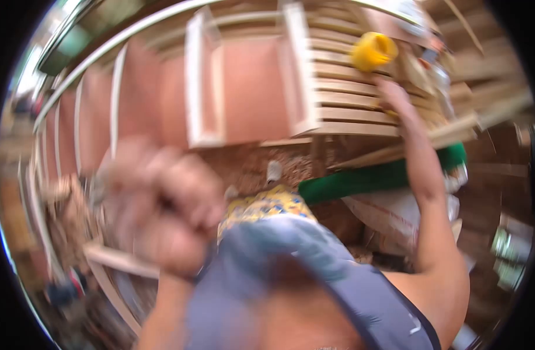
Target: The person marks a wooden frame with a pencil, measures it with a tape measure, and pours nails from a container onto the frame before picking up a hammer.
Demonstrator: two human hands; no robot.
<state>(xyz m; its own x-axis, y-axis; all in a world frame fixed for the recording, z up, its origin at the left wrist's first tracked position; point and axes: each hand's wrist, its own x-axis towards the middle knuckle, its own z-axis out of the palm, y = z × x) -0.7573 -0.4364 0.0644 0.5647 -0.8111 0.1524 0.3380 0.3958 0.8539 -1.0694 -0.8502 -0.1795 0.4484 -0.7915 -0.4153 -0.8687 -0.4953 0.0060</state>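
My left hand (168, 201) is raised close to the camera, its fingers curled inward but smeared by motion. Nothing shows clearly in it. My right arm stretches forward to a set of wooden slats (352, 114), where my right hand (393, 96) is at their right end. Just beyond its fingers is a yellow, round, hollow plastic object (373, 51), like a small tub, on the slats. Blur hides the right fingers, and I cannot tell whether they grip anything.
Left of the slats runs a long pale wooden frame (206, 87) with reddish-brown panels (253, 81). Green cloth-like material (366, 181) and a white sack (390, 216) are below my right forearm. Another wooden frame (118, 259) stands at lower left. Wood shavings (296, 166) cover the ground.
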